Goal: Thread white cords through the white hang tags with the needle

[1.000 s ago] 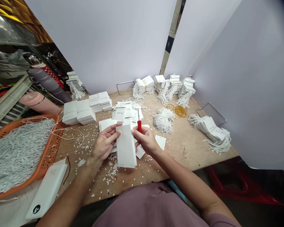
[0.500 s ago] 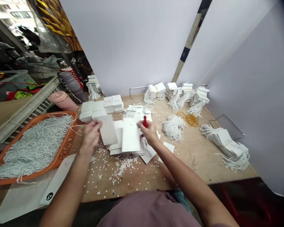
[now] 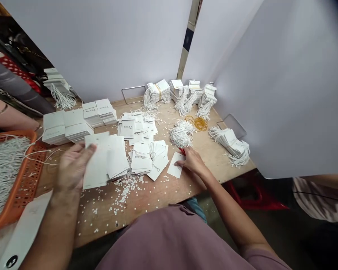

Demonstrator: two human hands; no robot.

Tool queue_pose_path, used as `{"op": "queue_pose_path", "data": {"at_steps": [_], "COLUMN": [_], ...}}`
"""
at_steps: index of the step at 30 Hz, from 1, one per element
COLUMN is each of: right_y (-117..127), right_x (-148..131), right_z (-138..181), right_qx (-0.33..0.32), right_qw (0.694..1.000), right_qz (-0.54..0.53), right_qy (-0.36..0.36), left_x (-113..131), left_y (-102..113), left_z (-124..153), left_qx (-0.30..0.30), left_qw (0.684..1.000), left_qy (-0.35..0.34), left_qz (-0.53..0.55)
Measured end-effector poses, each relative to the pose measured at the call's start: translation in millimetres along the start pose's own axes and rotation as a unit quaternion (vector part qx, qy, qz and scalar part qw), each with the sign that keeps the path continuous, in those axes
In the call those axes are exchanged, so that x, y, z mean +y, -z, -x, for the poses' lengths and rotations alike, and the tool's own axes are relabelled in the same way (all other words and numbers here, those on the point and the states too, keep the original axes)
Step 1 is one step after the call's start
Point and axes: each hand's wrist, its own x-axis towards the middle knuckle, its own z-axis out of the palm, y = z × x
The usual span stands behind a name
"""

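Observation:
Slightly blurred, my left hand (image 3: 74, 163) pinches a large white card (image 3: 96, 165) by its left edge. That card is held upright, close to the stack of white cards (image 3: 116, 157) on the table. My right hand (image 3: 194, 161) has its fingers round a small red tool (image 3: 181, 150), mostly hidden in the grip. Its thumb touches a single white hang tag (image 3: 174, 169) lying flat. Between the hands lie strung printed tags (image 3: 141, 157), with more loose tags (image 3: 128, 127) behind them.
An orange basket (image 3: 30, 183) of white strings stands at left. Banded card stacks (image 3: 53, 125) are behind my left hand. Tasselled tag bundles (image 3: 159, 90) line the back. A string bundle (image 3: 182, 133) and rubber bands (image 3: 200, 123) lie at right. Paper dots (image 3: 126, 189) litter the table.
The view has swung right. My right hand has moved from the card stack to the single tag at right, the red tool still in it. My left hand still holds a card.

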Motion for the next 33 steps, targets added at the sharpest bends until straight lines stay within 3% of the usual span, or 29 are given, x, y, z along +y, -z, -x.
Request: {"op": "queue_pose_path", "data": {"at_steps": [3, 6, 8, 11, 13, 15, 17, 19, 22, 24, 29, 33], "right_y": [3, 16, 26, 38, 39, 37, 31, 26, 19, 15, 4, 4], "right_x": [8, 14, 12, -3, -19, -33, -44, -50, -52, -50, -51, -64], "right_z": [-4, 0, 7, 17, 21, 22, 22, 21, 24, 28, 37, 32], "right_qx": [0.003, 0.023, 0.022, -0.016, -0.042, -0.058, -0.040, 0.035, 0.161, 0.198, 0.222, 0.292], "right_qw": [0.997, 0.988, 0.963, 0.903, 0.874, 0.858, 0.867, 0.896, 0.917, 0.921, 0.926, 0.906], "right_qz": [-0.079, -0.154, -0.267, -0.427, -0.483, -0.509, -0.497, -0.434, -0.294, -0.218, -0.129, -0.204], "right_qy": [0.004, 0.005, -0.014, -0.045, -0.047, -0.033, 0.006, 0.085, 0.215, 0.255, 0.277, 0.230], "left_x": [-14, -31, -41, -43, -39, -35, -32, -34, -42, -47, -49, -48], "left_y": [-25, -38, -44, -58, -71, -85, -98, -109, -118, -120, -118, -117], "left_z": [14, 26, 33, 45, 53, 61, 68, 74, 80, 81, 80, 79], "left_qx": [-0.093, -0.141, -0.162, -0.173, -0.186, -0.250, -0.351, -0.396, -0.342, -0.314, -0.293, -0.269], "left_qw": [0.994, 0.988, 0.984, 0.978, 0.969, 0.952, 0.925, 0.909, 0.932, 0.944, 0.954, 0.959], "left_qy": [0.063, 0.049, 0.033, -0.031, -0.088, -0.081, -0.008, 0.032, -0.009, -0.023, -0.021, -0.030], "left_qz": [-0.013, -0.044, -0.073, -0.111, -0.139, -0.155, -0.146, -0.129, -0.116, -0.098, -0.065, -0.083]}}
